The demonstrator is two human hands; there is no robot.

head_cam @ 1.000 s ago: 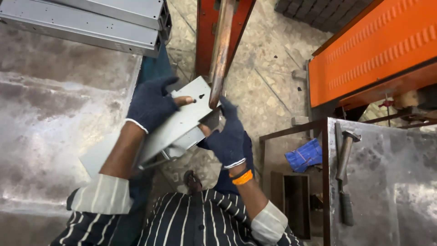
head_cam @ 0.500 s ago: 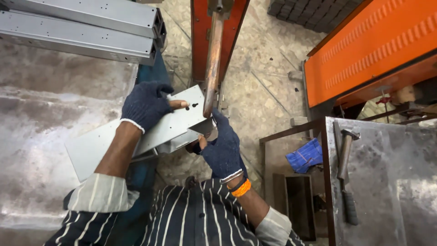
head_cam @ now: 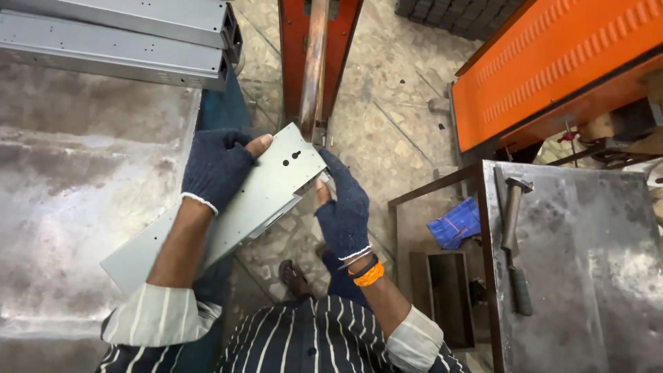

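Note:
A long grey sheet-metal channel (head_cam: 262,200) with small punched holes is held slanting, its upper end next to a copper-coloured rod (head_cam: 314,65) of a red machine (head_cam: 342,41). My left hand (head_cam: 217,166), in a dark blue knit glove, grips the channel's upper edge with the thumb on its flat face. My right hand (head_cam: 343,207), also gloved, holds the channel's end from below, near the rod. An orange band sits on my right wrist.
Two long grey metal channels (head_cam: 117,38) lie stacked at the top left on a worn steel table (head_cam: 76,207). A hammer (head_cam: 514,242) lies on the steel table (head_cam: 587,276) at right. An orange machine cover (head_cam: 552,62) is at the upper right, a blue cloth (head_cam: 454,224) below.
The channel's upper end has shifted slightly right and down along the rod. My right hand has slid lower under the end; my left hand keeps its grip.

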